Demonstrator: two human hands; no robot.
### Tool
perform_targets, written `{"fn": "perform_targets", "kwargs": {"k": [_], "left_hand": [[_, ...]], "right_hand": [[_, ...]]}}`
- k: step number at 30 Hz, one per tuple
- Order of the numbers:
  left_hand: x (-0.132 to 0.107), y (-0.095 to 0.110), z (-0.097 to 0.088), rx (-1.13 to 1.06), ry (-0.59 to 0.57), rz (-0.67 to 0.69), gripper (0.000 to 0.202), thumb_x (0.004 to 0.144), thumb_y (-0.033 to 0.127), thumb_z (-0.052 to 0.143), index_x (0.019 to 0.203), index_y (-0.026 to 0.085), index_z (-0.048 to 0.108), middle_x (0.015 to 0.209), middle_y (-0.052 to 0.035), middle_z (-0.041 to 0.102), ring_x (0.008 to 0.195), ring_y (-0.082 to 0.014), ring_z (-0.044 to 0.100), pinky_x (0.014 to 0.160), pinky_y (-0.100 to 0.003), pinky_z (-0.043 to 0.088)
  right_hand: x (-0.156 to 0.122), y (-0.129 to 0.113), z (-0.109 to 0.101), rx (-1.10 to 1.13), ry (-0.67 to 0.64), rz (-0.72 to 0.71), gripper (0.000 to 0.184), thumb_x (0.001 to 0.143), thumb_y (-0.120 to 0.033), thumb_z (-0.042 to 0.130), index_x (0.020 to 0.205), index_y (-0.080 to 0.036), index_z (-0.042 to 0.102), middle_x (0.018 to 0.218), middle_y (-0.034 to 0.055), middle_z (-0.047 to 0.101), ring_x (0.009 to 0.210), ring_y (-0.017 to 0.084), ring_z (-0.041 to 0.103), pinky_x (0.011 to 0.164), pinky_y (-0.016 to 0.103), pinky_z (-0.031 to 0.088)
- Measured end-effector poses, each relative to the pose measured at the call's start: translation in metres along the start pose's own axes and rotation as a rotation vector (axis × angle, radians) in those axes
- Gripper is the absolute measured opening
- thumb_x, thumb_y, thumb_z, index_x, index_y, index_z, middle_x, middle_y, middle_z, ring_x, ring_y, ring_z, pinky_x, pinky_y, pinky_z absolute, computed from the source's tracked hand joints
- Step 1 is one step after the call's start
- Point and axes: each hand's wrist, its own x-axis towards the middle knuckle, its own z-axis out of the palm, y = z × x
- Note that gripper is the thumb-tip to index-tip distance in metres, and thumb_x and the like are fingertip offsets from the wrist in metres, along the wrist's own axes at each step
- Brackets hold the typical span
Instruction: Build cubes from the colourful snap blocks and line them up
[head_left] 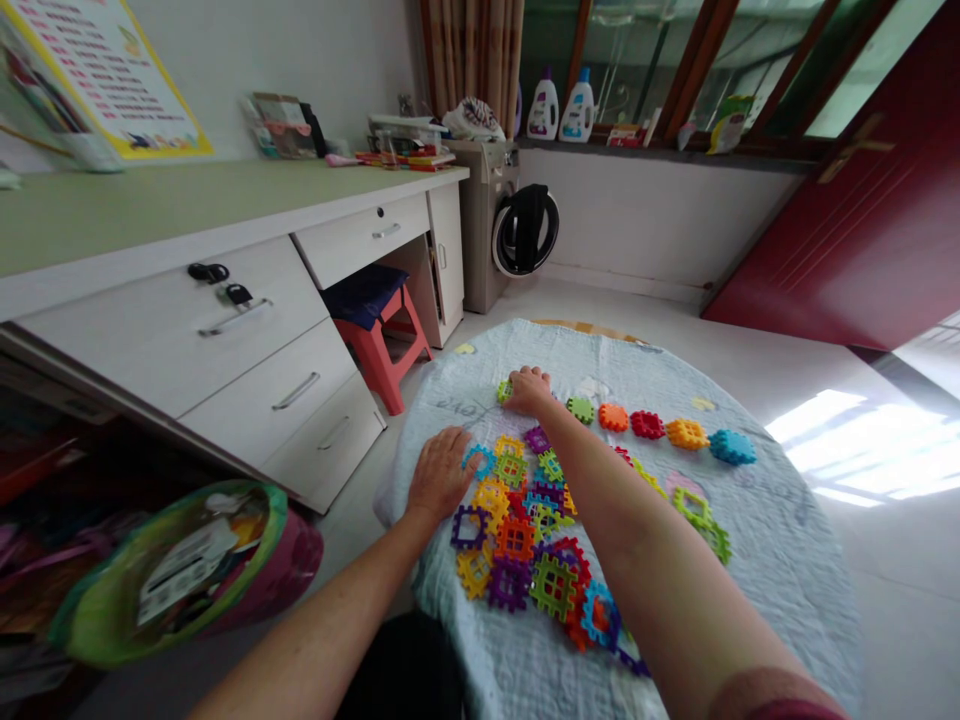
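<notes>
On a quilted cloth (780, 600), plastic interlocking tiles (517, 540) lie in a colourful spread — probably light and stiff, easiest pinched by an edge — the left hand (442, 475) open on them, the right hand (527, 390) curled beside a green tile (504, 391), its grip unclear.

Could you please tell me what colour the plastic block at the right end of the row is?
The block is blue, clearest in the head view.

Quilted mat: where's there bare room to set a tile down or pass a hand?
The mat is bare at lower right, between the green tiles and its edge, and above the left hand, left of the right hand. Crowded: the tile pile between the forearms, and the tile row right of that hand.
</notes>
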Motion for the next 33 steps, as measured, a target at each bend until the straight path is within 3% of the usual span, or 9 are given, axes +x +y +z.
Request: {"fn": "perform_targets", "kwargs": {"k": [4,8,15,19,22,27,33], "left_hand": [[0.001,0.002,-0.004,-0.001,-0.023,-0.004,0.043,0.096,0.045,0.039,0.126,0.020,0.057,0.136,-0.0128,0.057,0.129,-0.0283,0.048,0.110,-0.046,0.036],[0.002,0.004,-0.008,-0.020,-0.025,-0.001,0.040,0.095,0.043,0.041,0.124,0.021,0.058,0.133,-0.0125,0.058,0.126,-0.0270,0.050,0.109,-0.045,0.036],[0.005,0.001,-0.006,-0.003,-0.031,0.023,0.042,0.094,0.044,0.039,0.122,0.019,0.058,0.131,-0.0128,0.058,0.125,-0.0272,0.050,0.106,-0.043,0.038],[0.007,0.001,-0.007,-0.005,-0.042,0.046,0.045,0.094,0.044,0.038,0.122,0.015,0.059,0.130,-0.0152,0.058,0.123,-0.0287,0.050,0.105,-0.043,0.038],[0.008,0.001,-0.008,0.000,-0.047,0.048,0.046,0.093,0.043,0.038,0.121,0.014,0.060,0.129,-0.0160,0.058,0.123,-0.0294,0.051,0.104,-0.044,0.039],[0.008,0.000,-0.007,0.029,-0.057,0.062,0.047,0.092,0.044,0.037,0.123,0.016,0.059,0.131,-0.0151,0.058,0.123,-0.0285,0.051,0.104,-0.043,0.039],[0.009,0.000,-0.004,0.087,-0.072,0.061,0.050,0.093,0.044,0.035,0.129,0.016,0.056,0.139,-0.0143,0.054,0.129,-0.0282,0.047,0.107,-0.044,0.037]], "right_hand": [[-0.009,0.002,-0.010,0.061,0.055,0.029,0.064,0.069,-0.044,0.070,0.126,-0.019,0.054,0.129,0.0161,0.052,0.117,0.034,0.044,0.094,0.043,0.036],[-0.047,0.021,-0.033,0.154,0.159,0.080,0.069,0.076,-0.046,0.064,0.137,-0.021,0.044,0.135,0.0145,0.047,0.119,0.033,0.042,0.095,0.044,0.035],[-0.185,0.098,-0.058,0.143,0.193,0.257,0.046,0.082,-0.037,0.058,0.126,-0.023,0.057,0.127,0.0125,0.051,0.114,0.033,0.044,0.095,0.045,0.035],[-0.264,0.133,-0.051,0.079,0.095,0.393,0.045,0.080,-0.036,0.061,0.122,-0.021,0.060,0.122,0.0142,0.055,0.111,0.032,0.049,0.091,0.042,0.038],[-0.305,0.144,-0.034,0.073,-0.062,0.328,0.040,0.080,-0.033,0.061,0.117,-0.018,0.063,0.114,0.0130,0.060,0.105,0.029,0.054,0.089,0.037,0.039],[-0.334,0.147,0.002,0.115,-0.179,0.354,0.033,0.082,-0.029,0.059,0.112,-0.018,0.065,0.111,0.0118,0.064,0.103,0.024,0.058,0.088,0.032,0.040],[-0.325,0.146,0.015,0.116,-0.226,0.359,0.030,0.080,-0.024,0.056,0.107,-0.016,0.067,0.107,0.0120,0.065,0.099,0.023,0.059,0.083,0.030,0.042]]}}
